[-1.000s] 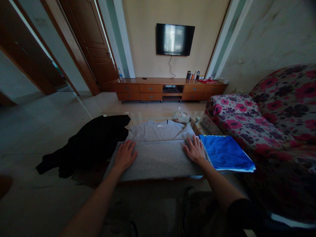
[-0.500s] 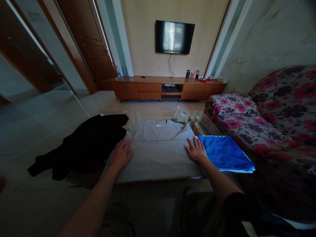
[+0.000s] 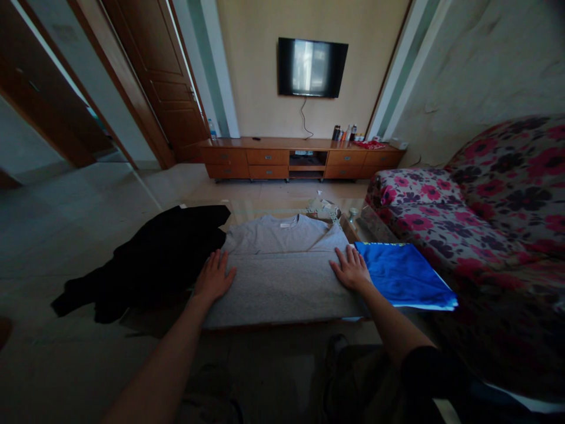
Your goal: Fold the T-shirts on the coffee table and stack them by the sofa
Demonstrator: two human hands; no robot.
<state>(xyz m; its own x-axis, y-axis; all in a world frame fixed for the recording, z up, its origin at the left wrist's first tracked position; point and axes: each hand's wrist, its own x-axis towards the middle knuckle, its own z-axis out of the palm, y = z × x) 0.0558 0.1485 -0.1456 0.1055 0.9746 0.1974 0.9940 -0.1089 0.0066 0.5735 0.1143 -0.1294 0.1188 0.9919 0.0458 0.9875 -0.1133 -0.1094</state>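
A grey T-shirt (image 3: 282,282) lies spread on the low table, its collar at the far side and its lower part folded up toward the chest. My left hand (image 3: 214,275) rests flat on the shirt's left edge, fingers stretched out. On the right edge lies my right hand (image 3: 351,268), palm down with its fingers spread. Left of the shirt is a rumpled black garment (image 3: 154,259), close to my left fingers. A folded blue garment (image 3: 401,274) sits just right of my right hand.
Behind the shirt, the glass tabletop (image 3: 265,207) carries a small glass jar (image 3: 352,214) and a crumpled plastic bag (image 3: 324,207). A flowered sofa (image 3: 424,215) stands at the right. Across the room are a wooden TV cabinet (image 3: 267,158) and a wall-mounted television (image 3: 312,68).
My left hand has shifted very slightly left, and its fingers lie closer together. My right hand stays in place on the shirt.
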